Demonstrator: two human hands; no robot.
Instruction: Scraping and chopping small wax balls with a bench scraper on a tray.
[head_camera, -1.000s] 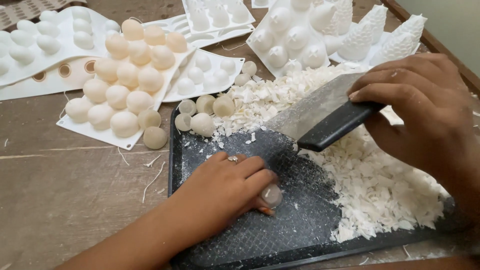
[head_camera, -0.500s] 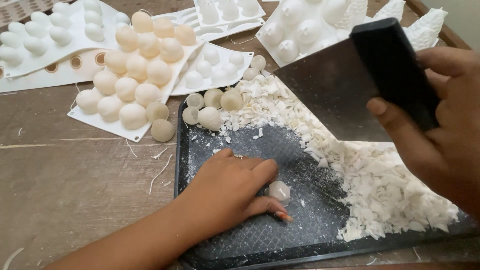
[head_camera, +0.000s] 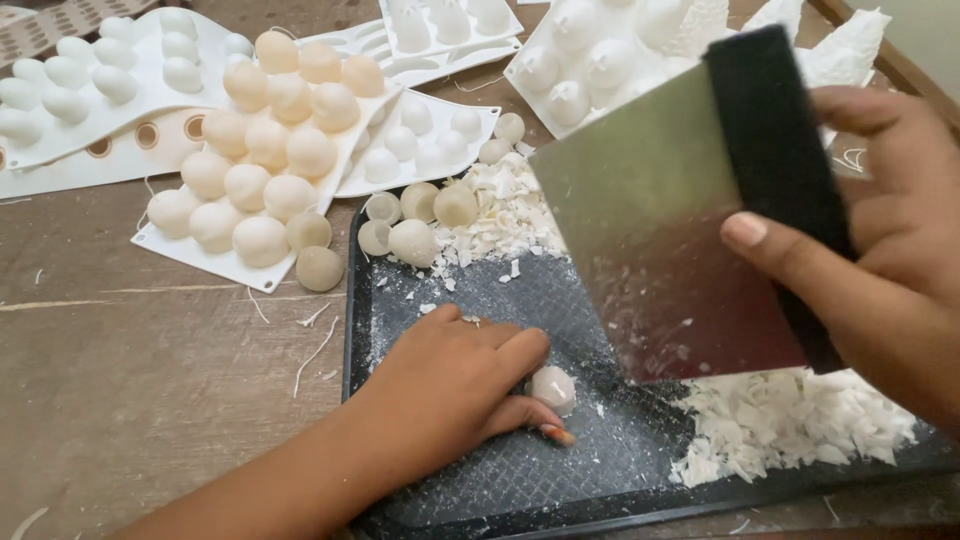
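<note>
1. Left hand (head_camera: 455, 375) lay palm down on the dark textured tray (head_camera: 480, 480), forearm entering from 7 o'clock, fingers curled over and pinning a small pale wax ball (head_camera: 553, 388) between thumb and forefinger at the tray's centre.
2. Right hand (head_camera: 880, 250) came in from 3 o'clock, raised above the tray, thumb stretched across the blade face and remaining fingers wrapped round the black handle of a metal bench scraper (head_camera: 660, 230).
3. Held the scraper tilted, blade edge pointing down toward 6 o'clock, just above and to 2 o'clock of the ball, not touching it.
4. Showed white wax shavings (head_camera: 790, 425) heaped at 4 o'clock on the tray, more at 12 o'clock; middle of the heap hidden behind the blade.
5. Showed loose wax half-spheres (head_camera: 415, 240) at the tray's 11 o'clock corner, beside a white silicone mould (head_camera: 190, 250) filled with cream domes.
6. Right-hand fingertips behind the handle hidden; cone-shaped moulds (head_camera: 850, 45) at 1 o'clock cut off by the frame and partly blocked; the ball's underside impossible to make out.
</note>
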